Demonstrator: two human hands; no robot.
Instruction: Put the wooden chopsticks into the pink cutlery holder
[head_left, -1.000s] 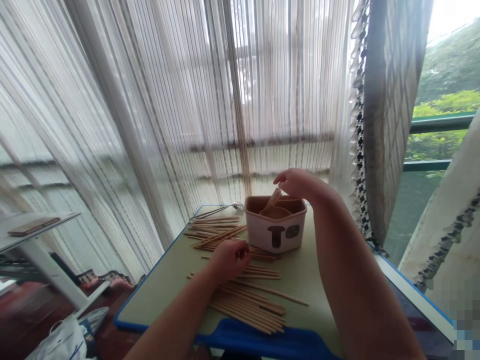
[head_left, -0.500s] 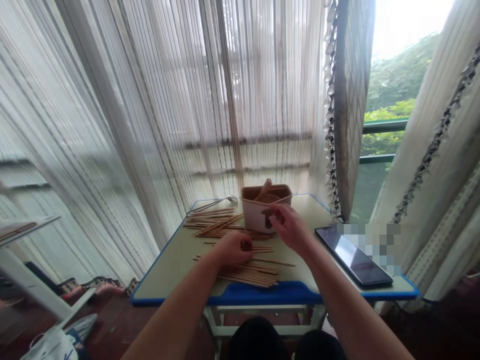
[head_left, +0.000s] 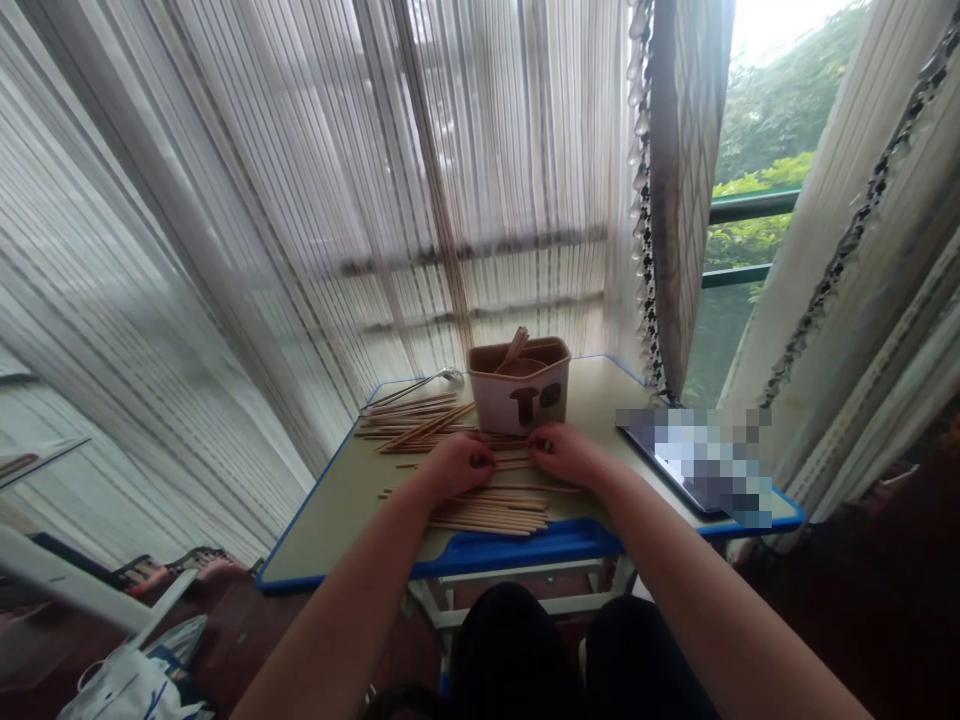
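Observation:
Several wooden chopsticks (head_left: 491, 515) lie in loose rows across the small table, with another pile (head_left: 412, 415) farther back on the left. My left hand (head_left: 459, 465) is closed over the middle rows, its curled fingers on some chopsticks. Opposite it, my right hand (head_left: 559, 452) pinches at the right ends of the same chopsticks, in front of the bin; its fingertips are partly hidden. The light-coloured bin (head_left: 495, 402) has a brown rim and brown markings. Inside it stand a bundle of chopsticks (head_left: 514, 348) and a brown rounded thing.
Metal utensils (head_left: 420, 385) lie at the back left of the table (head_left: 322, 530), which has a blue edge. A dark phone (head_left: 652, 455), partly pixelated, rests on the right side. Sheer curtains (head_left: 300, 200) hang close behind. Another white stand (head_left: 75, 575) is at the left.
My right hand has come down from the front of the bin to the right ends of the chopsticks. My left hand stays over the rows. The view has shifted slightly.

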